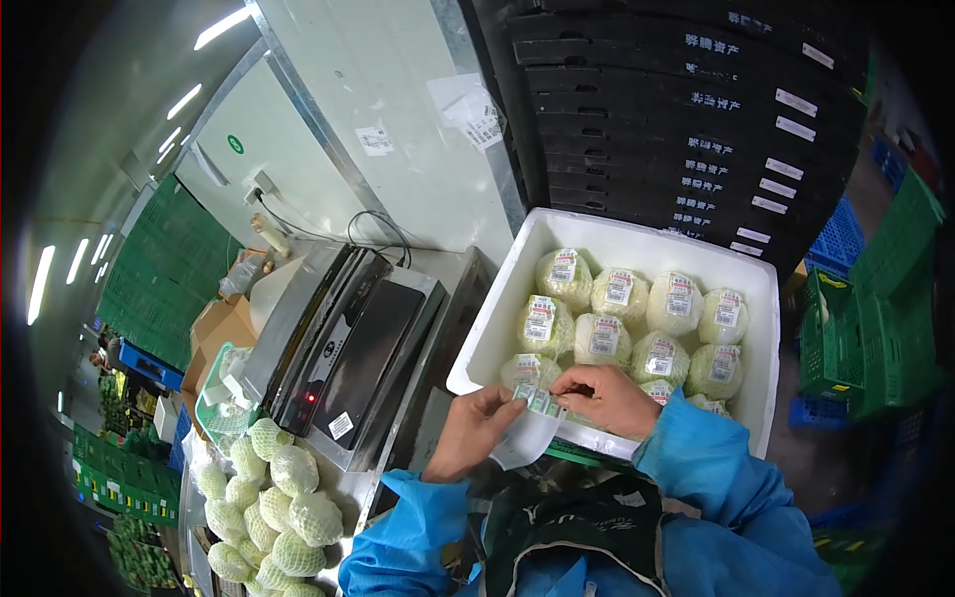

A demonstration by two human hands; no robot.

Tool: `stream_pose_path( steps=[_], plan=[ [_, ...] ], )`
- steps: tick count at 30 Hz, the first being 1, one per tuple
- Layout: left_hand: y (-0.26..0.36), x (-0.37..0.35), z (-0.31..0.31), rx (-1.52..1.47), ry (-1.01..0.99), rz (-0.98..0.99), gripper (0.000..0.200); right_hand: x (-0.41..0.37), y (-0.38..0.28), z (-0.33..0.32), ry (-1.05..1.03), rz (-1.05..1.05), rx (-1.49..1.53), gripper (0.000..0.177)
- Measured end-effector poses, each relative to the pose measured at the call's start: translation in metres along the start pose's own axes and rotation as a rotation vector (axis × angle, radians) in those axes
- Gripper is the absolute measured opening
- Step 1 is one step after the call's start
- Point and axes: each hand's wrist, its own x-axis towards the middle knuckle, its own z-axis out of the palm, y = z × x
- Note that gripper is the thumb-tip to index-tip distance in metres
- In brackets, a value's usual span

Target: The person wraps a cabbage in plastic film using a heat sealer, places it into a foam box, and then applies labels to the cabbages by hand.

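Note:
Between my hands is a strip of white printed labels (pixel 525 441), its lower part hanging down. My left hand (pixel 466 432) grips the strip's left side between thumb and fingers. The fingers of my right hand (pixel 609 400) pinch at its upper right edge. Just beyond them stands a white foam box (pixel 460 376) holding several pale green, round vegetables (pixel 679 301), wrapped and bearing white labels with red print. My hands partly hide the nearest ones. Whether a label has come loose in my right fingers is too small to see.
A black sealing or weighing machine (pixel 358 348) with a red light sits on the metal counter at left. Several net-wrapped round vegetables (pixel 284 507) are heaped before it. Black crates (pixel 637 129) are stacked behind the box; green crates (pixel 831 333) stand at right.

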Motion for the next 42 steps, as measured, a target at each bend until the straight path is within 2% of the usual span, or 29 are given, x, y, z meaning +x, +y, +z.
stream_pose_path(
  steps=[6, 9, 11, 13, 15, 16, 18, 19, 21, 25, 28, 30, 31, 35, 40, 42],
  plan=[
    [-0.012, 0.010, -0.015, 0.118, 0.018, -0.063, 0.017, 0.012, 0.011, 0.012, -0.023, -0.027, 0.016, 0.011],
    [-0.023, 0.022, -0.031, 0.039, 0.038, -0.092, 0.016, 0.034, 0.014, 0.011, 0.030, -0.124, 0.057, 0.010],
    [-0.021, 0.028, -0.043, 0.028, 0.055, -0.086, 0.016, 0.063, 0.022, -0.001, 0.179, 0.121, 0.390, 0.010],
    [-0.024, 0.037, -0.059, -0.006, 0.077, -0.093, 0.014, 0.102, 0.057, -0.020, 0.327, 0.212, 0.590, 0.011],
    [-0.020, 0.044, -0.073, -0.035, 0.050, -0.073, 0.012, 0.147, 0.095, -0.046, 0.499, 0.276, 0.559, 0.015],
    [-0.018, 0.049, -0.082, -0.060, 0.031, -0.056, 0.011, 0.169, 0.103, -0.054, 0.514, 0.275, 0.554, 0.015],
    [-0.017, 0.058, -0.098, -0.079, -0.025, -0.005, 0.008, 0.208, 0.110, -0.068, 0.730, 0.350, 0.376, 0.018],
    [-0.014, 0.062, -0.106, -0.089, -0.046, 0.014, 0.009, 0.224, 0.114, -0.069, 0.745, 0.352, 0.365, 0.018],
    [-0.015, 0.072, -0.119, -0.115, -0.084, 0.024, 0.010, 0.245, 0.122, -0.069, 0.811, 0.195, 0.443, 0.017],
    [-0.016, 0.091, -0.132, -0.280, -0.119, 0.007, 0.010, 0.238, 0.131, -0.077, 0.960, 0.331, 0.387, 0.015],
    [-0.022, 0.107, -0.136, -0.326, -0.180, -0.014, 0.008, 0.209, 0.161, -0.084, 0.916, 0.443, 0.324, 0.014],
    [-0.023, 0.116, -0.135, -0.341, -0.217, -0.041, 0.007, 0.196, 0.177, -0.082, 0.940, 0.505, 0.445, 0.014],
    [-0.023, 0.121, -0.134, -0.315, -0.227, -0.036, 0.006, 0.192, 0.183, -0.083, 0.939, 0.449, 0.509, 0.015],
    [-0.025, 0.133, -0.129, -0.243, -0.307, -0.037, 0.007, 0.187, 0.195, -0.077, 1.054, 0.475, 0.645, 0.018],
    [-0.006, 0.146, -0.105, -0.071, -0.345, 0.045, 0.006, 0.196, 0.186, -0.073, 1.121, 0.470, 0.701, 0.015],
    [-0.004, 0.150, -0.096, -0.012, -0.369, 0.080, 0.006, 0.198, 0.183, -0.074, 1.117, 0.490, 0.629, 0.013]
  ],
)
